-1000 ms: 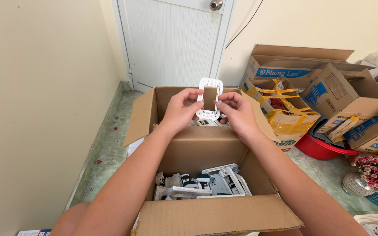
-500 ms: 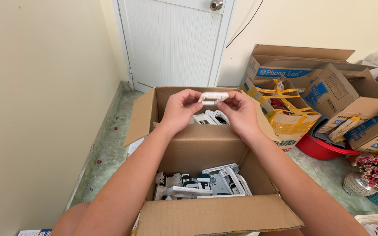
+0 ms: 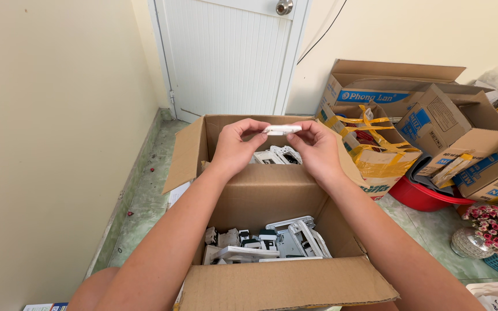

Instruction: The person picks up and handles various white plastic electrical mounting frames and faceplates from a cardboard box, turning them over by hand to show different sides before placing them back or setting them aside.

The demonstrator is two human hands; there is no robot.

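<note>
White plastic part (image 3: pixel 282 129), thin and seen edge-on, is being held level between both hands above the far compartment of the open cardboard box (image 3: pixel 260 193). The left hand (image 3: pixel 234 147) is pinching its left end between thumb and fingertips; the right hand (image 3: pixel 316 151) is pinching the right end likewise. The step in hand is judged to be inspection or sorting of a single piece lifted from the box. More white plastic parts (image 3: pixel 278 155) are lying just below, and a mixed pile of parts (image 3: pixel 266 245) is lying in the near compartment. Any lowering is judged to call for clearance of the cardboard divider (image 3: pixel 263 184) and the raised flaps. Open room is being limited on the right by stacked cartons (image 3: pixel 427 126) and a red basin (image 3: pixel 427 196), and on the left by the wall (image 3: pixel 47 144).
</note>
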